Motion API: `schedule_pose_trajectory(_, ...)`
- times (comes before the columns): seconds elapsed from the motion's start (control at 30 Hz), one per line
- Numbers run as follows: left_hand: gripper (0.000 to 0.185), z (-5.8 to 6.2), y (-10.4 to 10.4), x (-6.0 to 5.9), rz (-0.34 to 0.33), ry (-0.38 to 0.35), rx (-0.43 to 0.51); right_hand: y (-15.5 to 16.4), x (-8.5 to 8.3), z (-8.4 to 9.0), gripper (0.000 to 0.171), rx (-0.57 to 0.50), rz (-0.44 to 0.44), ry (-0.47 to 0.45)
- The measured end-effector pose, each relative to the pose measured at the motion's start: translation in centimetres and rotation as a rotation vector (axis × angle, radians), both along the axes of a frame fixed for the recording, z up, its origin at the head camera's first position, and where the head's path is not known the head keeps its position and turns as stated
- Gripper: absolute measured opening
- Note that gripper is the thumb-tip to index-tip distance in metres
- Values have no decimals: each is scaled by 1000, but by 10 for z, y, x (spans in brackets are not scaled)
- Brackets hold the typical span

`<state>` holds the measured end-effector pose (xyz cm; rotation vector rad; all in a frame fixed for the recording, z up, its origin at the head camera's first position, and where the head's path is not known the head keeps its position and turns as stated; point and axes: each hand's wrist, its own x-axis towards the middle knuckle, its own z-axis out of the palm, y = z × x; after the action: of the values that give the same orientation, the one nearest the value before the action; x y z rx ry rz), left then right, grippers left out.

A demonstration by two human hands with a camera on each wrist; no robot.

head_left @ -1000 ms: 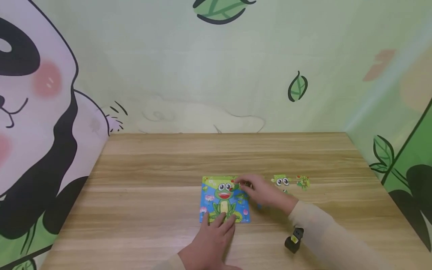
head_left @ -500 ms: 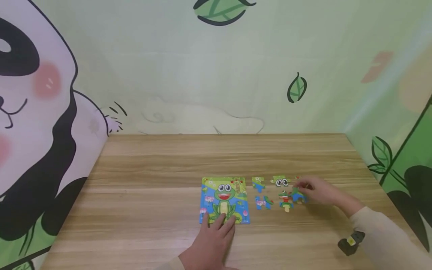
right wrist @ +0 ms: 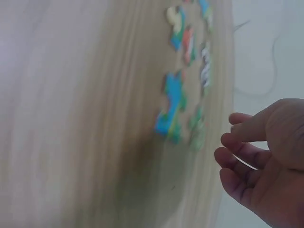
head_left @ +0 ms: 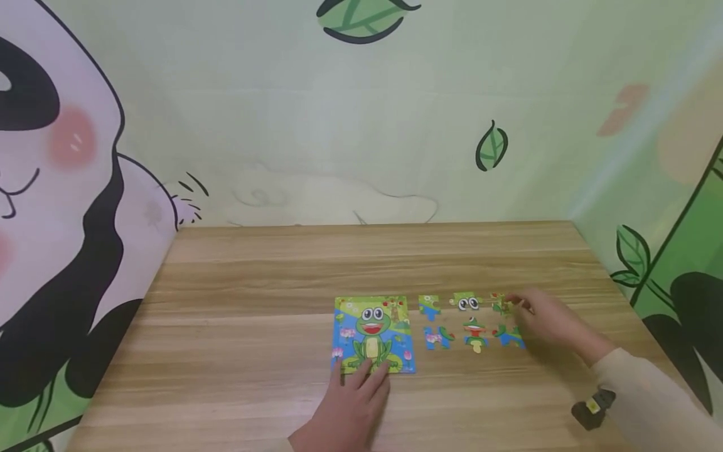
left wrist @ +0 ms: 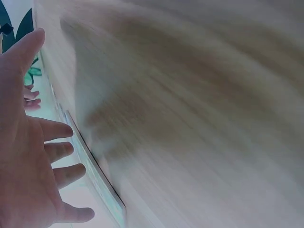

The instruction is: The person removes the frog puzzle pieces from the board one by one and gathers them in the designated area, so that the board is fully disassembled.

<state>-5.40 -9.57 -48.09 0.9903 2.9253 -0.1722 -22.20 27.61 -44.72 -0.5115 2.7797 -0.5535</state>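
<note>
A square board with a frog picture (head_left: 373,336) lies on the table in the head view. My left hand (head_left: 350,408) rests spread fingertips on its near edge; the left wrist view shows those fingers (left wrist: 69,175) straight and apart. Right of the board lie loose jigsaw pieces in two rows. My right hand (head_left: 548,317) is at the far-row right-end piece (head_left: 499,305), printed with green leaves and red dots. Below it lies a blue and green piece (head_left: 509,337). In the right wrist view the right hand's fingers (right wrist: 242,173) bend loosely, with nothing visible between them.
Other pieces are a white-and-blue corner piece (head_left: 429,306), an eyes piece (head_left: 467,303), a pink-flower piece (head_left: 435,338) and a red-mouth piece (head_left: 475,333). The wooden table (head_left: 254,301) meets a printed wall (head_left: 316,125) at the back.
From over the board's far right corner, my right hand has moved right to the loose pieces. The blue and green piece has shifted slightly right, out from under its fingers. The left hand stays put.
</note>
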Motion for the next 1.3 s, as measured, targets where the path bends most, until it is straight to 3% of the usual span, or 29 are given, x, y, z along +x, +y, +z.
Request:
schedule_pose_trajectory(0.23, 105, 2, -36, 16, 135, -31, 149, -58, 5, 10, 32, -108, 95, 36)
schedule_pose_trajectory(0.4, 106, 4, -51, 20, 222, -86, 200, -120, 21, 1, 32, -173, 153, -36)
schedule_pose_trajectory(0.7, 108, 0, -53, 17, 244, -155, 198, -208, 53, -23, 38, -186, 286, -35)
schedule_pose_trajectory(0.93, 108, -4, -51, 16, 237, -153, 238, -230, 60, -35, 44, -125, 313, 1)
schedule_pose_trajectory(1.17, 107, -3, -53, 16, 205, -113, 299, -238, 62, -34, 43, -47, 356, 14)
schedule_pose_trajectory(1.3, 108, -3, -53, 16, 210, -134, 299, -240, 62, -33, 48, -14, 352, -8)
